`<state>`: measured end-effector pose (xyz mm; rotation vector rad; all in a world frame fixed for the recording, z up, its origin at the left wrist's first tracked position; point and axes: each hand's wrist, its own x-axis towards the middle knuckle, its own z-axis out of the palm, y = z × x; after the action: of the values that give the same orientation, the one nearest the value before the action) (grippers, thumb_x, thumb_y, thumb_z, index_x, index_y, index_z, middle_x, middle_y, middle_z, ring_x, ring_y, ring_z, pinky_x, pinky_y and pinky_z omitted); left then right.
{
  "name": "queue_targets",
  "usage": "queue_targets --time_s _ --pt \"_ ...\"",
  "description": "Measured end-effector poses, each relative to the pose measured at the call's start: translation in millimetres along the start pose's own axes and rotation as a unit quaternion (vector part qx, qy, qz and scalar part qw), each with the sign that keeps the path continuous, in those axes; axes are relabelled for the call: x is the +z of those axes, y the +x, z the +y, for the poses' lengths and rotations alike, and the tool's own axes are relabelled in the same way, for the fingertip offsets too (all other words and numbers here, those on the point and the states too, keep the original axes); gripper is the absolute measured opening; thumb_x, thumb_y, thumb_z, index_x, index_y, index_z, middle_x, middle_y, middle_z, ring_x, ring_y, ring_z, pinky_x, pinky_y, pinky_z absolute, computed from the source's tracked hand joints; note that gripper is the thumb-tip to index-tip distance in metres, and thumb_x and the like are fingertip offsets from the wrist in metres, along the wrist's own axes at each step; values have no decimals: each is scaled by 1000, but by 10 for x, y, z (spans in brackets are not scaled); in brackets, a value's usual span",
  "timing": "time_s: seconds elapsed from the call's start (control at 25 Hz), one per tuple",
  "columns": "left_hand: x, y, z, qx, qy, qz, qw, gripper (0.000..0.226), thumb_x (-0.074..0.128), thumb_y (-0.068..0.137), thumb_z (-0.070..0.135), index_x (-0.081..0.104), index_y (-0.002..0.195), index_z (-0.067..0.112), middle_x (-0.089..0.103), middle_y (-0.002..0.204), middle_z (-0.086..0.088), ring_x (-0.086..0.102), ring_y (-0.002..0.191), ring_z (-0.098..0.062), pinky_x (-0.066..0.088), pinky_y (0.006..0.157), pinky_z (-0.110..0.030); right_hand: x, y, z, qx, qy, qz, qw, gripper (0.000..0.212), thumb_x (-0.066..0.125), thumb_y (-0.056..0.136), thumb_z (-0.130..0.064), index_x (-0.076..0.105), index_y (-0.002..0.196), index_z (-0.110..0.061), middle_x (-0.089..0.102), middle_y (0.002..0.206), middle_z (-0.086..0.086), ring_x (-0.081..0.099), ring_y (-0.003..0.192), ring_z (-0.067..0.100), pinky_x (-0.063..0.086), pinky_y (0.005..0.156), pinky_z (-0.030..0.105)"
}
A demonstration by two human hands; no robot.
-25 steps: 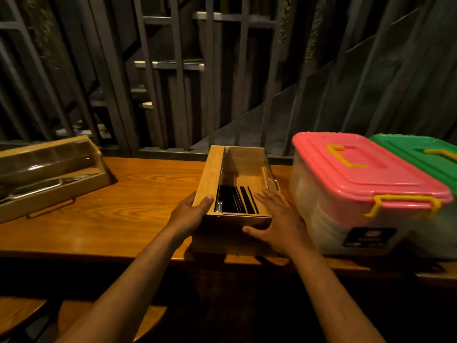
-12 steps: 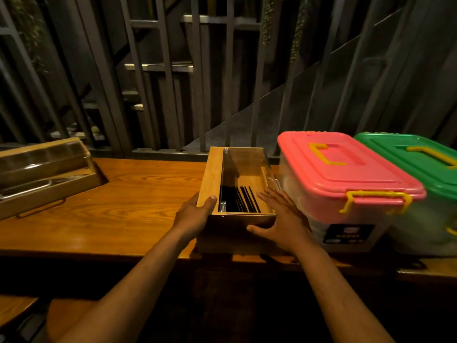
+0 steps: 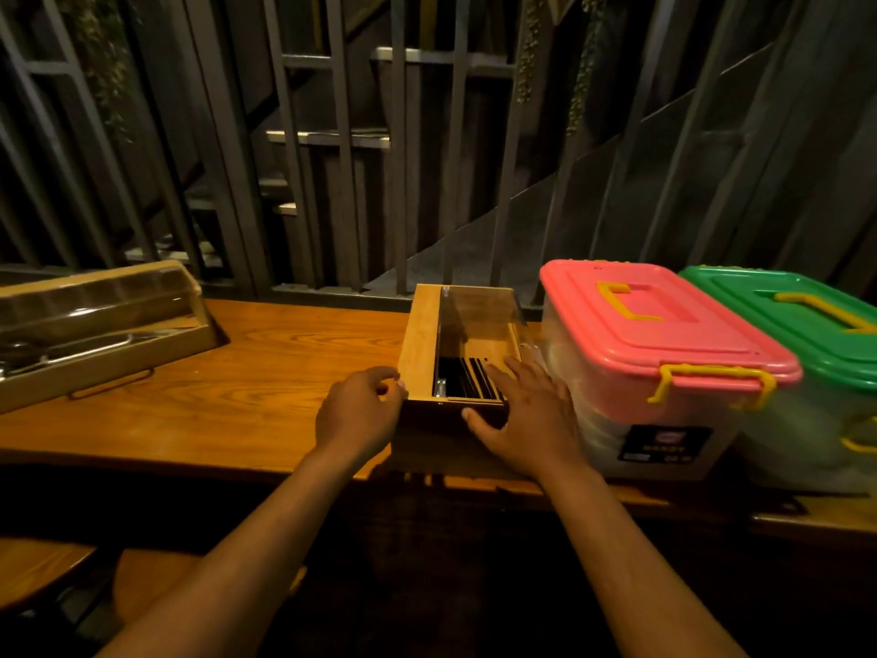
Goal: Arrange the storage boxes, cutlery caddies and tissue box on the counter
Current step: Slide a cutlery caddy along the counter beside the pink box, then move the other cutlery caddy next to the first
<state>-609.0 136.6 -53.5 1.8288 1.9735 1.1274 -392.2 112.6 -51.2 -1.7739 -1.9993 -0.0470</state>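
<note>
A wooden cutlery caddy (image 3: 422,334) with a clear lid and dark cutlery inside stands end-on on the wooden counter (image 3: 265,372), its right side against the pink-lidded storage box (image 3: 655,325). A green-lidded storage box (image 3: 807,325) sits right of the pink one. My right hand (image 3: 522,415) lies on the caddy's near right corner, fingers on the lid and thumb on the front face. My left hand (image 3: 360,410) hovers at the caddy's near left corner with loosely curled fingers, at most brushing the edge. A second long caddy (image 3: 95,334) lies at the far left. No tissue box shows.
A metal railing (image 3: 403,182) runs right behind the counter's back edge. Bare counter lies between the two caddies. Wooden stool seats (image 3: 42,567) stand below the counter's front edge at the lower left.
My left thumb has come off the caddy's left rim and the hand now sits just beside it. The caddy stands closer against the pink box. My right hand stays on the corner.
</note>
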Motion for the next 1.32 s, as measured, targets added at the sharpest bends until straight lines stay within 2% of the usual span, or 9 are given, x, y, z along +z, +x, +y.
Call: queue_targets --time_s 0.08,0.16,0.28,0.4,0.64,0.8,1.08,1.32 --pt "-311 -24 -161 45 86 49 994 36 53 91 48 63 122 34 71 113 5 65 96 -18 50 68 -32 14 34 -413 -10 9 30 999 67 38 85 -69 35 144 -37 33 156 -4 21 146 20 17 118 50" --pt "-688 -57 -414 91 129 84 984 38 54 91 47 60 126 34 67 120 5 62 107 -18 49 72 -33 93 75 -922 -24 28 48 998 61 38 89 -64 38 143 -36 36 154 -4 24 145 21 20 117 52" --pt "-1266 -107 -962 124 163 87 975 44 53 91 45 55 132 30 62 129 1 53 119 -19 50 84 -36 317 87 -1722 -44 61 52 996 56 39 92 -59 40 142 -35 39 153 -3 25 144 22 21 116 54" --pt "-1871 -99 -1702 87 198 78 973 49 50 92 47 48 138 30 54 137 -1 46 127 -20 46 95 -38 655 99 -2619 -71 80 33 994 54 40 92 -58 42 141 -35 40 152 -3 27 143 21 23 115 53" --pt "-2788 80 -2755 47 231 87 968 50 50 91 48 48 137 31 55 135 0 45 126 -19 44 96 -37 1187 297 -3935 -100 114 34 988 51 49 89 -55 48 136 -37 46 147 -3 36 137 19 31 111 47" --pt "-3184 263 -3315 8 241 109 964 47 53 89 47 52 133 29 57 131 0 48 123 -20 44 93 -36 1561 544 -4546 -121 134 11 984 51 52 88 -55 50 135 -38 48 145 -5 39 135 18 33 108 43" --pt "-3658 832 -4059 -65 253 116 958 44 53 89 47 52 130 29 58 128 -2 50 119 -23 45 90 -38 2160 1203 -5377 -174 191 -24 966 51 56 86 -54 52 134 -35 50 143 -5 39 135 20 38 107 44" --pt "-3870 1548 -4784 -78 273 106 953 50 53 89 47 48 136 30 54 136 -3 46 126 -24 43 97 -40 2666 1687 -6099 -197 164 -51 965 56 55 86 -56 47 137 -35 45 147 -1 33 138 23 31 111 47"
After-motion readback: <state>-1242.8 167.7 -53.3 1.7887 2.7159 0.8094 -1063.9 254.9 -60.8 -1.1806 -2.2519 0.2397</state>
